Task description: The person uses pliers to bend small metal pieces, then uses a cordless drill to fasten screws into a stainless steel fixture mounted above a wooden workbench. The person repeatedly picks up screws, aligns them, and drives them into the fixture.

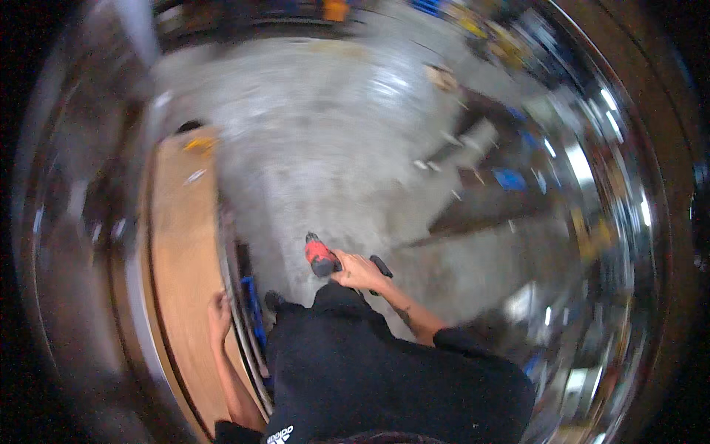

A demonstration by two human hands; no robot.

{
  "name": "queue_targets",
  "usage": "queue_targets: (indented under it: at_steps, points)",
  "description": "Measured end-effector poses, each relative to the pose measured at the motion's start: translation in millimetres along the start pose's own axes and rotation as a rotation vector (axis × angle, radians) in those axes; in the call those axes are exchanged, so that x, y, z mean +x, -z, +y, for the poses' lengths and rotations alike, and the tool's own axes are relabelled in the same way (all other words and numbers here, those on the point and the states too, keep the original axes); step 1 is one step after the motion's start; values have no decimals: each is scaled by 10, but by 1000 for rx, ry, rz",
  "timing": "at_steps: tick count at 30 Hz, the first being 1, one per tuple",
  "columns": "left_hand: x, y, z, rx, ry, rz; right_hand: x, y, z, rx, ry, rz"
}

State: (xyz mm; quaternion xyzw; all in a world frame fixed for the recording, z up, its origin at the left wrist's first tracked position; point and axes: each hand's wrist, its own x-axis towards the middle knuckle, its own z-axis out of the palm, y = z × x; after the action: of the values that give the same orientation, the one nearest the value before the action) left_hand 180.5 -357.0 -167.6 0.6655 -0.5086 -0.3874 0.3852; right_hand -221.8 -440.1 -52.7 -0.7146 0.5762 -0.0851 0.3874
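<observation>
My right hand (360, 271) is wrapped round the grip of a red and black cordless drill (319, 257) in front of my body. The drill's chuck points forward and a little left; its dark battery end shows on the other side of my wrist. My left hand (220, 314) is over the right edge of a long wooden board (185, 244), its fingers curled in. Whether anything is inside those fingers is hidden. I cannot tell if the hand touches the board.
A yellow item (200, 145) and a small pale item (195, 176) lie toward the board's far end. Blue parts (254, 303) show under its right edge. Grey concrete floor (318, 133) stretches ahead. Dark blurred benches or stacks (495, 200) with a blue item (509, 179) stand right.
</observation>
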Motion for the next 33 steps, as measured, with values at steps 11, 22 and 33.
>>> queue_targets:
  at_steps: [11,22,33]
  points:
    - [971,-1342,268,146,109,-448,-711,1707,2635,304,-357,949]
    - [110,-2869,717,189,713,-412,-73,4483,5599,361,-781,1243]
    - [-437,-3647,1403,140,754,-280,613,4958,6976,313,-1444,1245]
